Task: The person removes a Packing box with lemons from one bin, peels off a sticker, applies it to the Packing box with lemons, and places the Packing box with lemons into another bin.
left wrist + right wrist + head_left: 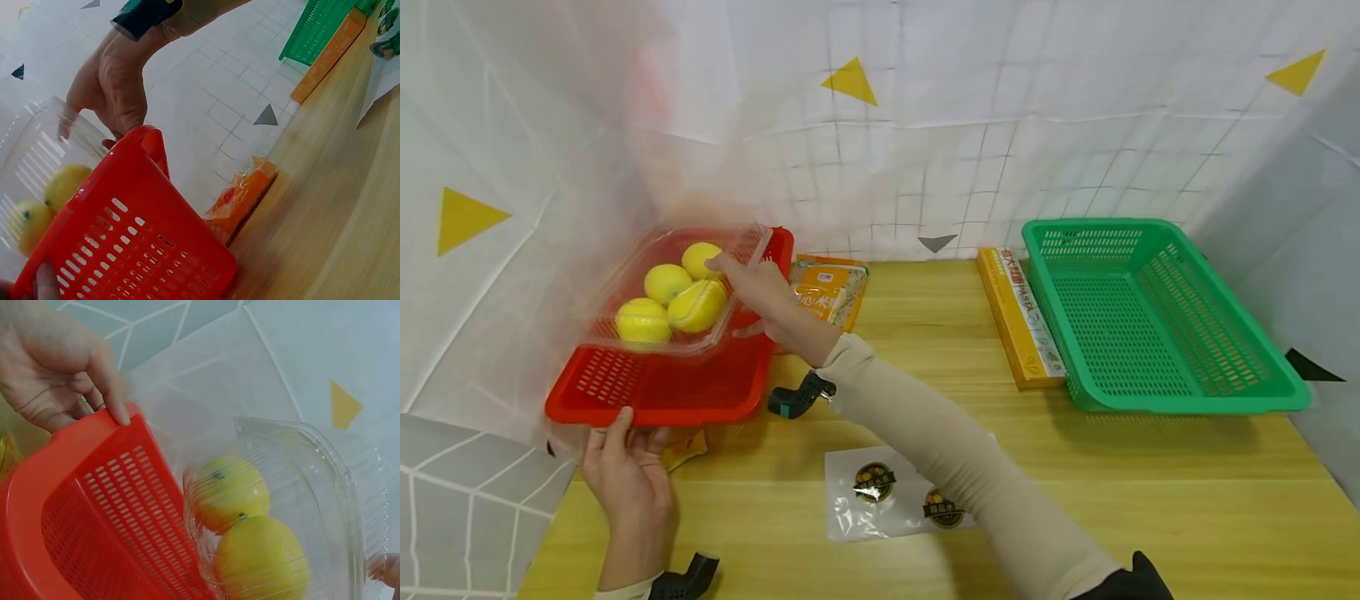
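My left hand (628, 475) pinches the front rim of a red plastic basket (658, 415), its thumb over the edge. In the left wrist view the basket's perforated side (144, 237) looks tilted. My right hand (771, 304) holds the right side of a clear plastic clamshell box (602, 331), which is above the rear part of the basket. Several yellow lemons (667, 284) lie inside the box; two lemons (262, 559) show through its wall in the right wrist view. Whether the box touches the basket, I cannot tell.
An orange food packet (831, 287) lies right of the red basket. A yellow pasta box (1021, 321) lies against a green basket (1187, 404) at right. A clear sheet with round labels (874, 483) lies in front, partly under my right forearm. A small yellow packet (685, 450) shows beside my left hand.
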`<action>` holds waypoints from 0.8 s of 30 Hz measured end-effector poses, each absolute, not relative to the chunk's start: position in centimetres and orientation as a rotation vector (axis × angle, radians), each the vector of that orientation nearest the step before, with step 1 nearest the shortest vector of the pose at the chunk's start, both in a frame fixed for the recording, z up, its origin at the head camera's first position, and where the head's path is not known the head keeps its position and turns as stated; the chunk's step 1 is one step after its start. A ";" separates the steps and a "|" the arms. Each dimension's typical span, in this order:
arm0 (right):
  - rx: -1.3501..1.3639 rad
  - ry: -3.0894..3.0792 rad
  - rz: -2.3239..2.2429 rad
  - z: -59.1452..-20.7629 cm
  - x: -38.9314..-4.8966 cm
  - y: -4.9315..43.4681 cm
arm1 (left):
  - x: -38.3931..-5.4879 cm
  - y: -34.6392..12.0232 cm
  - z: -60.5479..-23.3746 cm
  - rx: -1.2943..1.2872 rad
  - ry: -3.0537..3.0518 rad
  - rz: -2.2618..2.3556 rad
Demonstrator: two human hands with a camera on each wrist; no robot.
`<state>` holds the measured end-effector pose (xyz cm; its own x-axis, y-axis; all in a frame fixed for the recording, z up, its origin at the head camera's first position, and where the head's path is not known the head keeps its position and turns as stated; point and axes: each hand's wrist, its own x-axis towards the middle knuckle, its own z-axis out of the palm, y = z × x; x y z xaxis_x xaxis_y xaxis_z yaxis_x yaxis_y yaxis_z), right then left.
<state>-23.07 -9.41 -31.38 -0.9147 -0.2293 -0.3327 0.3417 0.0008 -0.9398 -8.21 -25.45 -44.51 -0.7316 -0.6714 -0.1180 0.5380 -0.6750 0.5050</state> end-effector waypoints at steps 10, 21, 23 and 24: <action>0.019 1.832 -1.976 -30.6 -23.4 -6.1 | -8.2 -25.5 -44.4 0.389 -0.570 -2.373; -0.083 1.830 -1.948 -30.3 -23.3 -3.5 | -8.1 -25.8 -44.2 0.466 -0.582 -2.395; -0.094 1.829 -1.950 -30.5 -23.2 -3.1 | -8.0 -25.8 -44.2 0.466 -0.578 -2.398; -0.096 1.830 -1.954 -30.6 -23.2 -2.8 | -8.0 -25.8 -44.2 0.462 -0.574 -2.402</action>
